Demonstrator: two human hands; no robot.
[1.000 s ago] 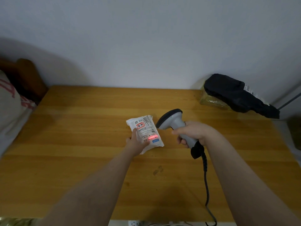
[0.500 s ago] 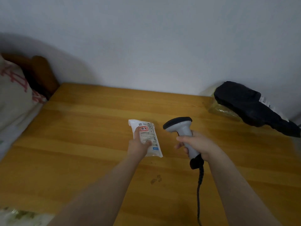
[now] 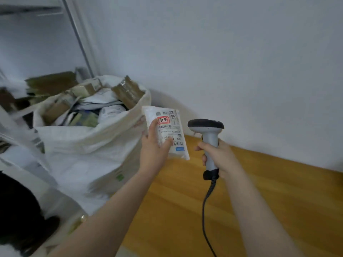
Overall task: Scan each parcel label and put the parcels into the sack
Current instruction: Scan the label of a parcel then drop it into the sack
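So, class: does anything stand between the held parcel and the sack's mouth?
Nothing visible does. The left hand holds the parcel just right of the sack, whose mouth is open; only its rim lies between, and boxes heap inside.

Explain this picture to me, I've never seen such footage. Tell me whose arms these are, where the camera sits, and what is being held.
There is no machine: these are a person's bare arms, filmed by one wide-angle camera worn on the head, looking down. The left hand grips a white parcel with a printed label, beside the rim of a big white sack, not yet inside. The sack already holds parcels, among them a taped brown box. The right hand grips a grey scanner, whose cable hangs down. Lower right is a wooden table.
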